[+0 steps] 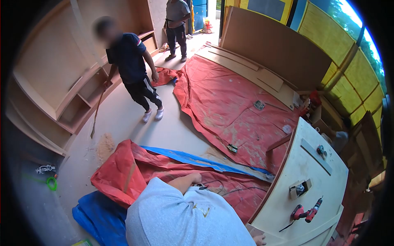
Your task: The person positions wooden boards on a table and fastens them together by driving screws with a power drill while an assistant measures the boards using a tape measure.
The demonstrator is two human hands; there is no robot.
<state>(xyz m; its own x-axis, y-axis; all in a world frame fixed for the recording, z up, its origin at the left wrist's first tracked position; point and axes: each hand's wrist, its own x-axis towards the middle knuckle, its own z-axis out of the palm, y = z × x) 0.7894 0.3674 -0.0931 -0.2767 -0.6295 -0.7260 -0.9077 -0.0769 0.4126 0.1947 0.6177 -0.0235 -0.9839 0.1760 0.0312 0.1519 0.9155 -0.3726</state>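
My left hand [194, 178] reaches out from the grey sleeve over the red tarp. Its fingers look curled, and what they hold, if anything, is hidden. Just beside it a dark cable [238, 190] winds across the tarp [135, 174]. At the bottom, my right hand [259, 240] rests at the near corner of a pale board worktop [283, 197], fingers partly visible and laid against its edge. On this worktop lie a red cordless drill [314, 210], a second red power tool [298, 212], a small open box [301, 189] and a grey strip [316, 156].
One person [129, 61] walks at the left, holding a long stick [97, 110] near sawdust [105, 147]. Another person [176, 28] stands by the doorway. Wooden shelving [78, 106] lines the left wall. Boards [262, 78] and a large panel [275, 49] are at the back right. A blue tarp [100, 215] lies bunched nearby.
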